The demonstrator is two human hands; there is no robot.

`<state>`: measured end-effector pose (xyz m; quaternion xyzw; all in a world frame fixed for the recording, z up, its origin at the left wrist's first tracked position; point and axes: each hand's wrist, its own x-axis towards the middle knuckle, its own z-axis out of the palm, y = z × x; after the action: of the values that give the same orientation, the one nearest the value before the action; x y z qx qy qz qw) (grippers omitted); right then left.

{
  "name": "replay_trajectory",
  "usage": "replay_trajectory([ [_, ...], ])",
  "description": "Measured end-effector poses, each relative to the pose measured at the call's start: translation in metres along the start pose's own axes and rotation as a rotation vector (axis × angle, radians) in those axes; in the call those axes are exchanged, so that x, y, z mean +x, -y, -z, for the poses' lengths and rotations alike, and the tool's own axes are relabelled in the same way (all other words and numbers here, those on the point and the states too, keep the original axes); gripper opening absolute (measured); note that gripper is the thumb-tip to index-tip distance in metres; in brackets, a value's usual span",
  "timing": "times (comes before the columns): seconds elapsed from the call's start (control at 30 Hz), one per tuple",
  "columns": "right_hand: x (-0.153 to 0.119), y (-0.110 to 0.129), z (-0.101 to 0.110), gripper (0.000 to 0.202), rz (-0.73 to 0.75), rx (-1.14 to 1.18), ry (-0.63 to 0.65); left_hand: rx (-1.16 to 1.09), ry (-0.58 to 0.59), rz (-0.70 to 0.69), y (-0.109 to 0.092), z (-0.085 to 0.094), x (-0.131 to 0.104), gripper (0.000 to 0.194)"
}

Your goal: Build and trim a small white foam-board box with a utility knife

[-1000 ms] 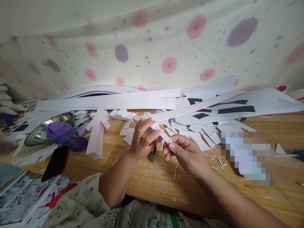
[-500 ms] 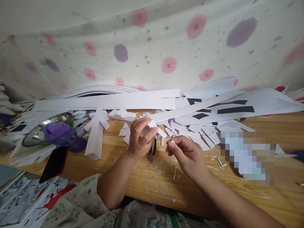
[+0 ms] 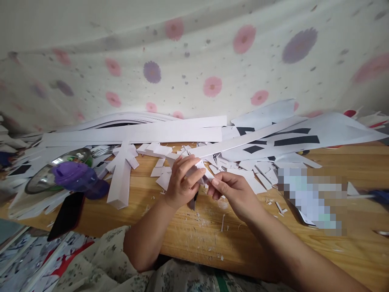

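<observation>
My left hand point(image 3: 184, 180) is closed around a small folded piece of white board point(image 3: 207, 173), with fingers and thumb on its edges. At the piece's right end my right hand point(image 3: 232, 188) is closed in a pinch, thumb tip against the forefinger. Whatever small bit lies between those fingertips is mostly hidden. Below my left hand, a dark narrow blade-like tool point(image 3: 193, 199) lies on the wooden table point(image 3: 194, 239), partly covered. White offcuts point(image 3: 221, 164) are scattered just behind both hands.
Long white board strips point(image 3: 170, 134) lie along the back. At left are a box-shaped white board piece point(image 3: 119, 186), a purple cup point(image 3: 75, 178), a metal bowl point(image 3: 39, 178) and a black phone point(image 3: 67, 215). A blurred-out object point(image 3: 313, 200) lies at right.
My right hand has moved left and now meets the white board piece in my left hand; before, it pinched a small white bit apart from it. The view has shifted slightly.
</observation>
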<state>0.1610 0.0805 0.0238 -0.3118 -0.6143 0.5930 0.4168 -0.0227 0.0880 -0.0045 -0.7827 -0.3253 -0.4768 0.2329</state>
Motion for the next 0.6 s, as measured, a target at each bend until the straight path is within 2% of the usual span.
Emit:
replay_trajectory([
  [0.13, 0.001, 0.0, -0.003, 0.031, -0.132, 0.206, -0.092, -0.008, 0.068, -0.019, 0.003, -0.001, -0.002, 0.062],
  [0.27, 0.003, 0.002, 0.007, 0.027, -0.135, 0.199, -0.151, 0.061, 0.082, 0.064, 0.023, 0.004, -0.007, 0.068],
  [0.37, 0.005, -0.002, 0.016, 0.028, -0.119, 0.028, -0.098, 0.094, 0.128, 0.143, 0.043, 0.008, -0.017, 0.072],
  [0.43, 0.007, -0.008, 0.022, 0.029, -0.099, -0.173, -0.04, 0.116, 0.253, 0.176, 0.051, 0.01, -0.024, 0.071],
  [0.5, 0.01, -0.015, 0.026, 0.029, -0.084, -0.35, 0.011, 0.13, 0.39, 0.189, 0.053, 0.013, -0.031, 0.068],
  [0.6, 0.012, -0.021, 0.031, 0.027, -0.043, -0.49, 0.059, 0.133, 0.539, 0.19, 0.043, 0.025, -0.033, 0.058],
])
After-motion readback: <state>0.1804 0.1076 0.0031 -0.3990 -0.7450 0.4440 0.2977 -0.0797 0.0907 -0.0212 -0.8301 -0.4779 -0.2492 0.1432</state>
